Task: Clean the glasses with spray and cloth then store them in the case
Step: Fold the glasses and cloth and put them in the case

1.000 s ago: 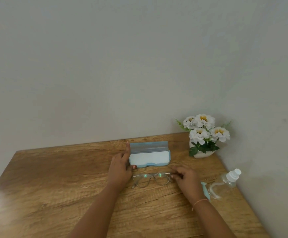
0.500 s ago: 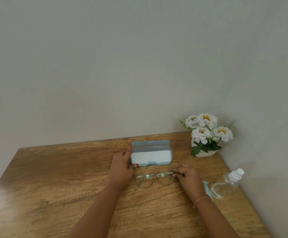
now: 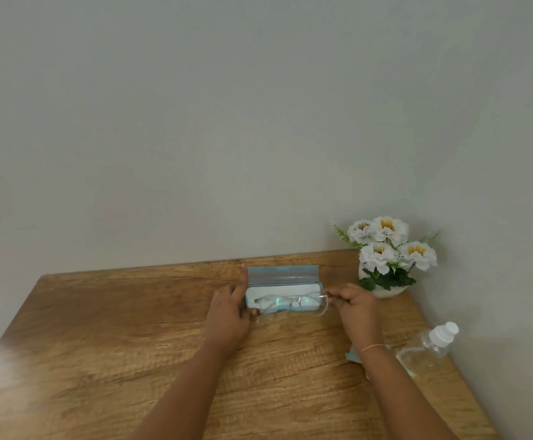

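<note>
At table's far edge | my left hand (image 3: 228, 312) steadies the open case (image 3: 282, 289) | my right hand (image 3: 354, 304) pinches the glasses (image 3: 290, 302) by the hinge end, over the tray | lower level, temples folded, before shutting lid.

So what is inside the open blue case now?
The glasses lie in the case, its lid up. The right hand holds their right end, the left hand steadies the case. The case floor under them is mostly covered.
</note>
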